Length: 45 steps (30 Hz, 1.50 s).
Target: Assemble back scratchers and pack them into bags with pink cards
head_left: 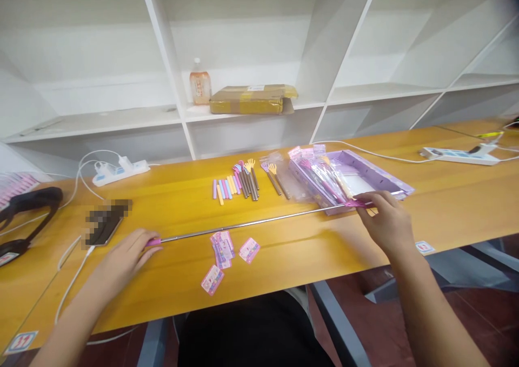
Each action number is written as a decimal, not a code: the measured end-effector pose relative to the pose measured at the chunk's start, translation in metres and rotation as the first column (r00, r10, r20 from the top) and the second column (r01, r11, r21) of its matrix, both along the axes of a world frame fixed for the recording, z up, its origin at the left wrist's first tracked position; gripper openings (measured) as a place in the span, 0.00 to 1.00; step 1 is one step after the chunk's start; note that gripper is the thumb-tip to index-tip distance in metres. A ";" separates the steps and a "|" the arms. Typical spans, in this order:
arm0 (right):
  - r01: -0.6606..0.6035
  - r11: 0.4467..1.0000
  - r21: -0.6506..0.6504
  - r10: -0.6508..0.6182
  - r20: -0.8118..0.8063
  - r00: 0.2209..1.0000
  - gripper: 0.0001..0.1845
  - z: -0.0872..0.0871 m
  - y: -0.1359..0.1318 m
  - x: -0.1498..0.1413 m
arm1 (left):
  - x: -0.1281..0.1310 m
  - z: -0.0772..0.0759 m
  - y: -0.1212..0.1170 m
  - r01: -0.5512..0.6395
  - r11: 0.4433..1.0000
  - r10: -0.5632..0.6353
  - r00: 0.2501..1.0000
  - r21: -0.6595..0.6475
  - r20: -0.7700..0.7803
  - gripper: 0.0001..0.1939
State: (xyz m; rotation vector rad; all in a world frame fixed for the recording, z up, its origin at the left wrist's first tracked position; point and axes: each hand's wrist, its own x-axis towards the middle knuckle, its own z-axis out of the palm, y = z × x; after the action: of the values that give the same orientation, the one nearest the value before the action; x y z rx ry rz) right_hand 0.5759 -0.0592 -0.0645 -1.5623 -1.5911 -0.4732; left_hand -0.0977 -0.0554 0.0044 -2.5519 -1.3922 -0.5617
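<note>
A: Where is the scratcher (pixel 251 225), and how is it held?

B: Stretched long across the table (pixel 308 253), between the two hands. Left hand (pixel 132 251): thumb and fingers closed on the pink handle (pixel 153 242). Right hand (pixel 385 221): pinching the far end at the pink claw (pixel 356 203); the fingers partly cover the grip.

A: Surroundings?

B: Claw end lies over the near edge of the purple tray (pixel 381 172); contact with it cannot be told. Mid-length, the shaft passes just beyond the cards (pixel 223 248). Its shadow falls apart from it towards the right, so that part looks raised off the wood. Further back: a bunch of shorter scratchers (pixel 248 180) with dark shafts, and loose coloured sleeves (pixel 228 187) beside them.

A: Expected handling?

B: Judged light: thin metal tube, small plastic ends. Visible steps in the shaft suggest telescoping sections, so stiff enough lengthwise when pulled straight, but likely to slide in if pushed. Bare metal looks smooth and probably slippery.

A: Weak points?

B: Side load. At this length the thin sections could bend or kink near a joint. Claw prongs look slender; squeezing them hard may distort them.

A: Best hold?

B: Handle on the left, base of the claw on the right, both pulls in line with the shaft.
</note>
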 end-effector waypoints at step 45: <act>0.304 0.680 -0.667 -0.211 0.220 0.953 0.23 0.026 0.147 -0.150 | 0.152 -0.038 0.090 0.032 0.967 0.023 0.977 -0.254 0.210 0.15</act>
State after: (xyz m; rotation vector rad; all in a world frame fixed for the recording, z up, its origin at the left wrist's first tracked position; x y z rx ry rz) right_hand 0.4262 0.0877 -0.0389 -2.3989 -1.7586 -0.0974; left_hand 0.0543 0.0348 -0.0333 -2.7635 -1.6265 -0.7153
